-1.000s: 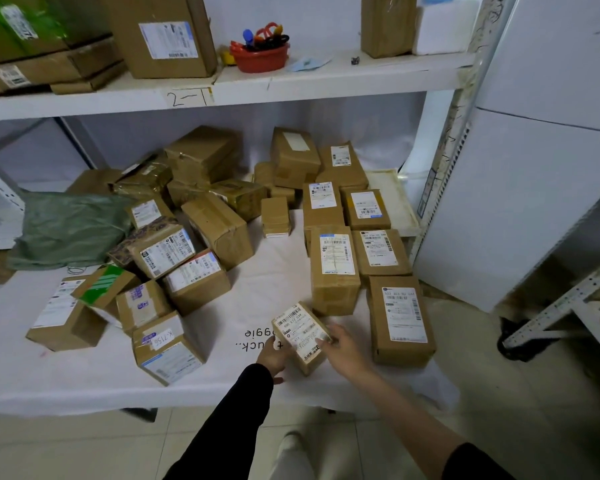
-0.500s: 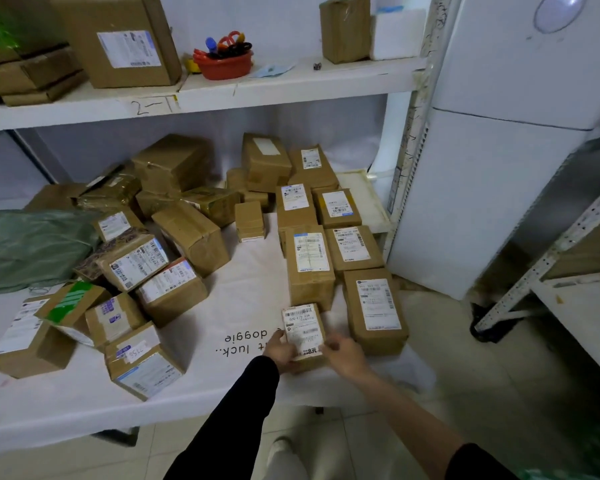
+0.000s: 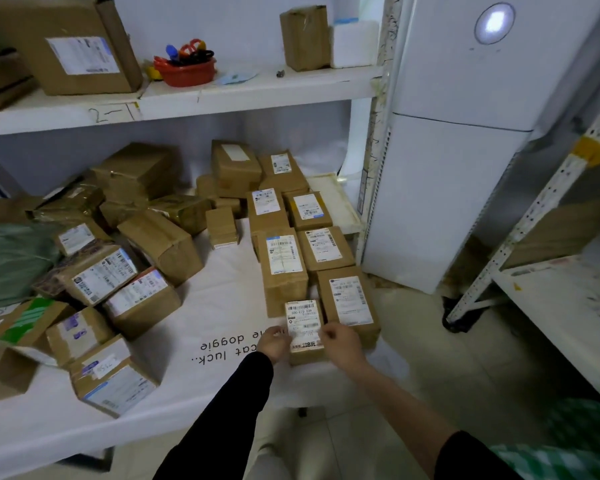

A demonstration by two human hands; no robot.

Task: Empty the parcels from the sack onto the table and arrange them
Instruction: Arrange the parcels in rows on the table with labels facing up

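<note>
Flanking the parcel (image 3: 303, 327) are left grip (image 3: 274, 342), right grip (image 3: 342, 344).

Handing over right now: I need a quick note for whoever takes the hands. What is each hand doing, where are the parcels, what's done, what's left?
Left hand holds the small parcel by its left edge; right hand pinches its right edge.
The small parcel sits label up near the table front edge, at the front of the neat rows on the right.
Green sack lies flat at far left.
Done: several parcels lined up.
Left: let go of this one, then arrange the loose pile on the left.
</note>
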